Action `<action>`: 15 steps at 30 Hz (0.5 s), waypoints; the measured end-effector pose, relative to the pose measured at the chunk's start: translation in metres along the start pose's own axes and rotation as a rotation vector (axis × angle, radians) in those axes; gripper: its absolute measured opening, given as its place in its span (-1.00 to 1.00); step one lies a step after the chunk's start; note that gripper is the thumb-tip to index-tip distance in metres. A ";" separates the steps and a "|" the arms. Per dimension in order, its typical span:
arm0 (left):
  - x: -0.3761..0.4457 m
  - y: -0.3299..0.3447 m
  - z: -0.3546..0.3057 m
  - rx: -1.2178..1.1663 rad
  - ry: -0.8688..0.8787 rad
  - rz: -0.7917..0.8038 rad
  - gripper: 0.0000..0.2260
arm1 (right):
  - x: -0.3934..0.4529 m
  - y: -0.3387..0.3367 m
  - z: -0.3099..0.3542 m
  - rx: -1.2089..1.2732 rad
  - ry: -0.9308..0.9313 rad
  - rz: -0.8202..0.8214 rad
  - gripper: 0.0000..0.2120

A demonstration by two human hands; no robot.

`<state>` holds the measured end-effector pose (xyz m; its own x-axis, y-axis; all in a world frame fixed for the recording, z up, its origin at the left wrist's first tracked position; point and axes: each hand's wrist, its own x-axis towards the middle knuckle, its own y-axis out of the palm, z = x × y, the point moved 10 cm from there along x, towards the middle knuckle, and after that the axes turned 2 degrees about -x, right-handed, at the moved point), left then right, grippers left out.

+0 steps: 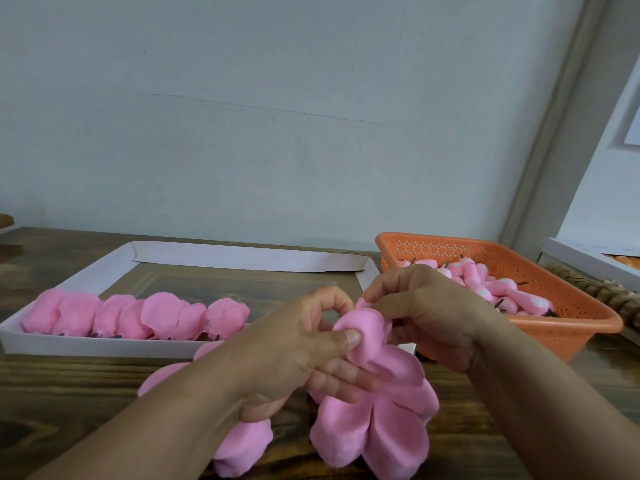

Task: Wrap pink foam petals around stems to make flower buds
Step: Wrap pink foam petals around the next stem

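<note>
A pink foam petal piece [377, 420] with several lobes hangs over the wooden table [69, 386] between my hands. My left hand [294, 351] grips it, the thumb pressing one lobe that is curled into a bud [363, 327] at the top. My right hand [422, 313] pinches the far side of that curled lobe from above. The stem inside is hidden by the foam and fingers. More pink foam [242, 448] shows under my left wrist.
A white cardboard tray [86, 346] at the left holds a row of finished pink flowers [138, 317]. An orange plastic basket [561, 330] at the right holds pink buds on stems [491, 289]. A white box [588, 261] and a brown twisted object [609, 296] lie at the far right.
</note>
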<state>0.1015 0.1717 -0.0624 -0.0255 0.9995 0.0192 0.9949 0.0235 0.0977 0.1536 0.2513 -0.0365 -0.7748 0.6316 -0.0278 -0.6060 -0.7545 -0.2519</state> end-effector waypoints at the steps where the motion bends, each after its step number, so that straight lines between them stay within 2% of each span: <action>1: 0.000 0.000 0.001 0.002 -0.008 -0.003 -0.94 | 0.000 0.001 0.001 -0.005 -0.005 0.003 -0.81; 15: 0.003 -0.014 0.007 0.064 -0.051 -0.125 -0.94 | -0.005 0.014 0.010 -0.024 -0.088 0.066 -0.93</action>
<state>0.0884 0.1749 -0.0707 -0.1461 0.9884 -0.0403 0.9885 0.1475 0.0329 0.1471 0.2363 -0.0304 -0.8265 0.5616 0.0396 -0.5492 -0.7889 -0.2755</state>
